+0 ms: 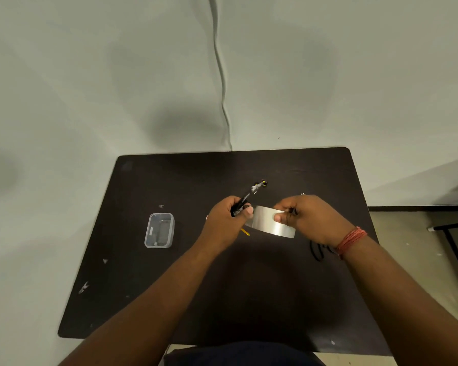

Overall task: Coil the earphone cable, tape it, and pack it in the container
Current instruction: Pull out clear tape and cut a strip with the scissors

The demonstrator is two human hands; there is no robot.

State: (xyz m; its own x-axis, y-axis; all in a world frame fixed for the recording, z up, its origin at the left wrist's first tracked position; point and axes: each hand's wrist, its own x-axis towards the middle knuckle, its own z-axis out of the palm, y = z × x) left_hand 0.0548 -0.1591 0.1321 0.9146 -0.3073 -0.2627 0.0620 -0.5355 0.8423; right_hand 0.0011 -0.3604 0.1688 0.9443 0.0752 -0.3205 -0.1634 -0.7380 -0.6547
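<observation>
My left hand point(226, 220) grips a coiled black earphone cable point(245, 198), whose far end sticks up past the fist with bits of tape and a yellow spot. Its thumb also presses the free end of a clear tape roll point(271, 224). My right hand point(312, 219) holds that roll from the right, thumb on its outer face. Both hands hover over the middle of the black table point(148, 281). A small clear plastic container point(159, 230) stands open on the table to the left of my left hand. Another black cable point(319, 250) lies under my right wrist.
Small scraps of tape point(83, 287) lie scattered on the table's left part. A yellow piece point(245, 231) shows under my left hand. A wall with a hanging cord point(222, 83) rises behind the table. A dark frame point(455, 249) stands at the right.
</observation>
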